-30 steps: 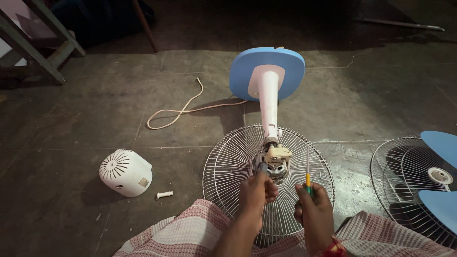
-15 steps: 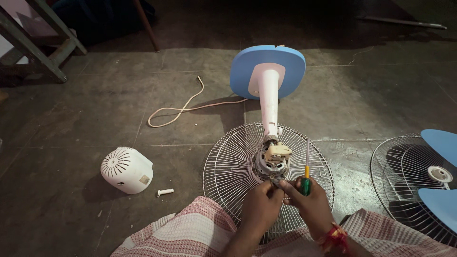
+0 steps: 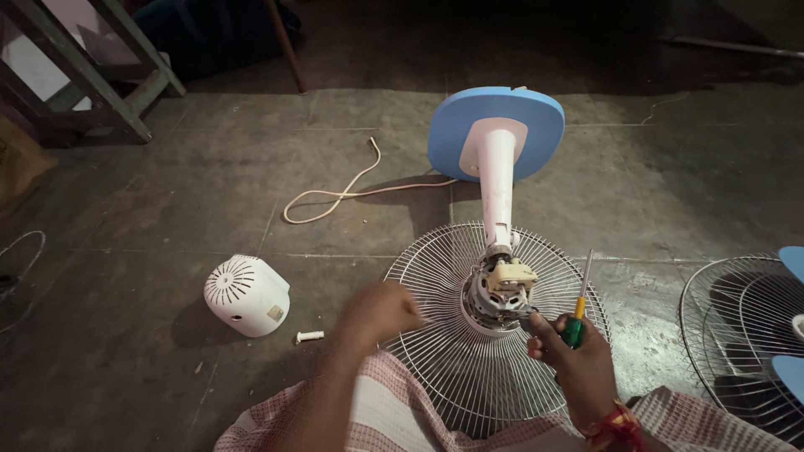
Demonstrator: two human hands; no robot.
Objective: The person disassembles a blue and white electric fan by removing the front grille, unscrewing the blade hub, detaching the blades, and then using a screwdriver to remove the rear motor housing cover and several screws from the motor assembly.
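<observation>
right hand (image 3: pixel 578 360) grips a green-and-yellow screwdriver (image 3: pixel 578 308), shaft tilted up and away, thumb and forefinger reaching to the exposed motor (image 3: pixel 496 295) just to its left. left hand (image 3: pixel 381 314) is blurred, off to the left over the wire guard's (image 3: pixel 435 335) rim; whether it holds anything i cannot tell. the fan lies flat, white stem (image 3: pixel 497 188) running straight away to the blue base (image 3: pixel 494 130). nearer the left hand, on the floor: a small white peg (image 3: pixel 309 336) and the white motor cover (image 3: pixel 246 295).
</observation>
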